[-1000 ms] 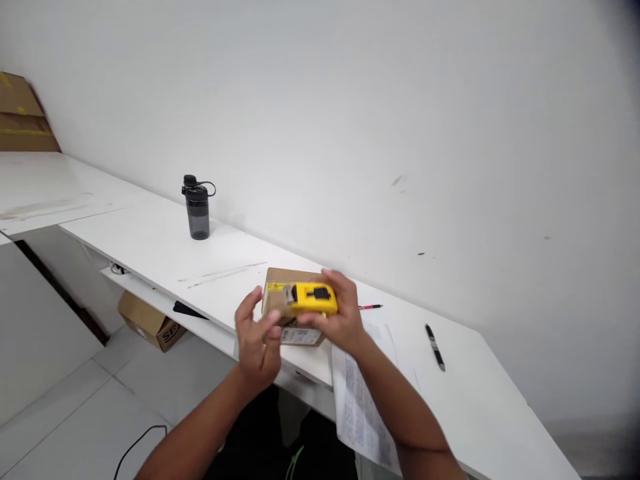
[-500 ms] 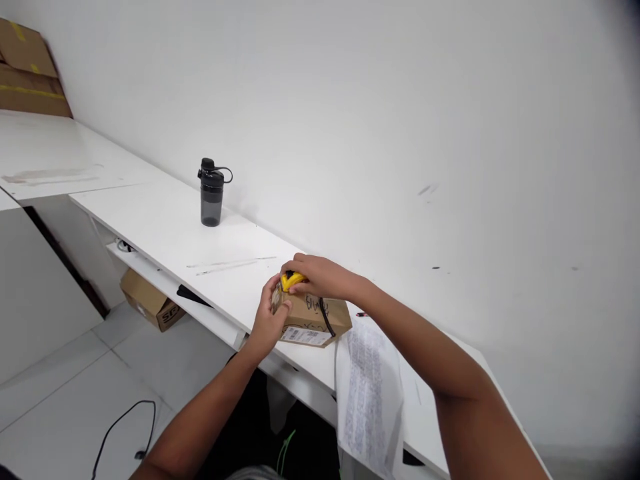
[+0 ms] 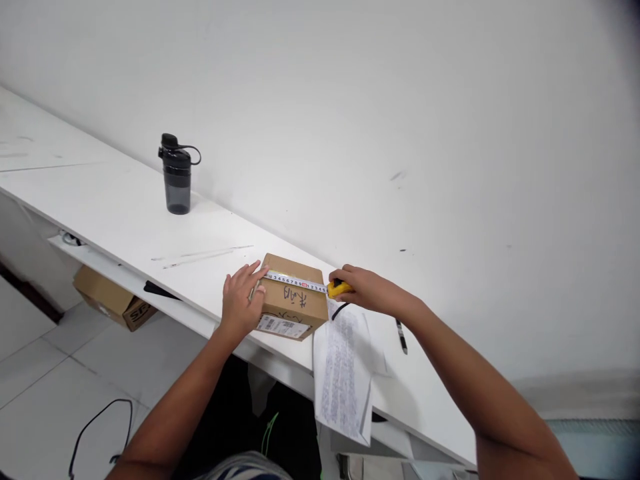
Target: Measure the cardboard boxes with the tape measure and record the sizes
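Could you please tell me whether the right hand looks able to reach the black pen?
Probably yes: the black pen lies on the table nearby, seemingly uncovered, though the right hand holds the tape measure.

Illegibly small writing on the paper [image 3: 344, 377] and white label [image 3: 283, 326], tape-measure case [image 3: 339, 289] partly behind the right hand [image 3: 364, 287].

White desk [image 3: 115, 207] with bottle [image 3: 177, 180], box [image 3: 280, 305], paper [image 3: 343, 373], pen [image 3: 402, 337]

forearms [image 3: 187, 393], fingers [image 3: 256, 279]: bare | top [image 3: 245, 469]: striped, dark and pale | trousers [image 3: 295, 437]: black | cord [image 3: 269, 427]: thin, green
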`<move>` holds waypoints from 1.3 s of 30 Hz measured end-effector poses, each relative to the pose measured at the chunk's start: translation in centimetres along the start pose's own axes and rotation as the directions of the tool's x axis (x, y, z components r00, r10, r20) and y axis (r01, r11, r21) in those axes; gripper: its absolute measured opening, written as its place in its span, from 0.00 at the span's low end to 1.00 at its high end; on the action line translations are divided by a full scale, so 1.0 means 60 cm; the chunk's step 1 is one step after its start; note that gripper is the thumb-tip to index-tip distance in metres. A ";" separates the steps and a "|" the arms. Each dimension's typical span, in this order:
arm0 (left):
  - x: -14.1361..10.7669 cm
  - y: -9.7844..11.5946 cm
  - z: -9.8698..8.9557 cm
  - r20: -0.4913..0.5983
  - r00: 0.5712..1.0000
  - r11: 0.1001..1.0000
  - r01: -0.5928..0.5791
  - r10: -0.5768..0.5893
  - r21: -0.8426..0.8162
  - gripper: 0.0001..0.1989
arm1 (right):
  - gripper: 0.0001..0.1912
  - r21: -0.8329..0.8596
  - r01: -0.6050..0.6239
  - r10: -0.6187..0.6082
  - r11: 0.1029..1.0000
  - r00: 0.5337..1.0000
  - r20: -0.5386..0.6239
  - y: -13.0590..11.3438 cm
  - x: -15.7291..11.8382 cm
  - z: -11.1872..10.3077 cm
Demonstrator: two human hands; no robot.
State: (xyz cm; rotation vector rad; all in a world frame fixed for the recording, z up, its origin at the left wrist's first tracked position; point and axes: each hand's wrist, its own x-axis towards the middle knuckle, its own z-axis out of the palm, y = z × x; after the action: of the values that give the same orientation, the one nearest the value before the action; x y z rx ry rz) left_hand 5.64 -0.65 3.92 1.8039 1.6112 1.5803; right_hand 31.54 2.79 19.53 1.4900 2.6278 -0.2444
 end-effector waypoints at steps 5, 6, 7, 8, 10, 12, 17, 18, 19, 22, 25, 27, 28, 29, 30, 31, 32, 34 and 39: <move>0.008 -0.008 0.008 -0.043 0.995 0.993 -0.098 0.095 -0.069 0.21 | 0.15 0.129 0.003 0.004 0.992 0.999 -0.054 0.039 -0.019 0.013; 0.009 -0.009 0.010 -0.060 0.992 0.989 -0.120 0.115 -0.089 0.21 | 0.17 0.136 0.015 -0.005 0.991 0.998 -0.068 0.039 -0.017 0.011; 0.008 -0.010 0.014 -0.072 0.989 0.984 -0.136 0.128 -0.114 0.22 | 0.18 0.145 0.023 -0.011 0.989 0.997 -0.083 0.035 -0.014 0.007; 0.007 -0.011 0.016 -0.076 0.989 0.980 -0.139 0.129 -0.141 0.22 | 0.20 0.156 0.031 -0.016 0.987 0.995 -0.098 0.029 -0.010 0.003; 0.005 -0.013 0.021 -0.053 0.996 0.980 -0.083 0.075 -0.179 0.24 | 0.23 0.170 0.063 -0.040 0.983 0.990 -0.135 0.009 0.007 -0.003; 0.002 -0.012 0.024 0.002 1.000 0.983 0.014 -0.014 -0.181 0.25 | 0.23 0.154 0.145 -0.116 0.978 0.977 -0.179 -0.017 0.033 -0.002; -0.023 0.006 0.032 0.103 0.980 0.968 0.186 -0.170 -0.170 0.32 | 0.20 0.057 0.415 -0.385 0.908 0.881 -0.274 -0.094 0.105 0.020; -0.032 0.013 0.035 0.110 0.968 0.955 0.243 -0.227 -0.170 0.34 | 0.21 0.044 0.456 -0.428 0.889 0.860 -0.279 -0.107 0.114 0.023; -0.041 0.021 0.037 0.114 0.952 0.939 0.299 -0.283 -0.171 0.36 | 0.22 0.025 0.490 -0.465 0.872 0.842 -0.275 -0.119 0.119 0.025; -0.059 0.040 0.035 0.109 0.930 0.911 0.365 -0.350 -0.191 0.41 | 0.27 -0.063 0.496 -0.495 0.866 0.832 -0.252 -0.140 0.121 0.021; -0.044 0.040 0.020 0.084 0.953 0.926 0.304 -0.293 -0.225 0.47 | 0.28 -0.139 0.334 -0.361 0.932 0.885 -0.294 -0.143 0.115 0.007; -0.013 0.027 0.011 0.035 0.968 0.932 0.247 -0.247 -0.265 0.49 | 0.27 -0.159 0.181 -0.224 0.971 0.918 -0.326 -0.140 0.116 0.000; 0.005 0.019 0.009 0.017 0.974 0.930 0.219 -0.224 -0.294 0.48 | 0.27 -0.165 0.112 -0.163 0.980 0.927 -0.338 -0.138 0.119 -0.003; 0.024 0.011 0.010 0.018 0.979 0.920 0.195 -0.201 -0.340 0.46 | 0.28 -0.170 0.056 -0.113 0.984 0.931 -0.347 -0.137 0.123 -0.004; 0.040 0.003 0.014 0.058 0.981 0.897 0.193 -0.185 -0.397 0.44 | 0.28 -0.173 0.011 -0.073 0.985 0.932 -0.355 -0.135 0.129 -0.004; 0.054 -0.004 0.020 0.106 0.978 0.867 0.210 -0.182 -0.451 0.40 | 0.29 -0.177 -0.024 -0.043 0.984 0.931 -0.363 -0.134 0.135 -0.004; 0.063 -0.009 0.026 0.146 0.972 0.841 0.232 -0.183 -0.489 0.37 | 0.30 -0.184 -0.047 -0.025 0.982 0.929 -0.369 -0.134 0.142 -0.003; 0.069 -0.015 0.035 0.193 0.962 0.812 0.267 -0.193 -0.518 0.32 | 0.29 -0.204 -0.057 -0.020 0.977 0.933 -0.358 -0.135 0.155 -0.002; 0.057 -0.012 0.036 0.149 0.965 0.838 0.262 -0.217 -0.479 0.27 | 0.25 -0.261 -0.029 -0.037 0.965 0.969 -0.245 -0.144 0.180 -0.017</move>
State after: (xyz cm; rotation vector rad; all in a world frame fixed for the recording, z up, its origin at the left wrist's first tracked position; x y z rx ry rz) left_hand 6.28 3.39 4.39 1.3229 1.1867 1.5840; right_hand 18.57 7.73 19.40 1.5085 2.7130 0.3021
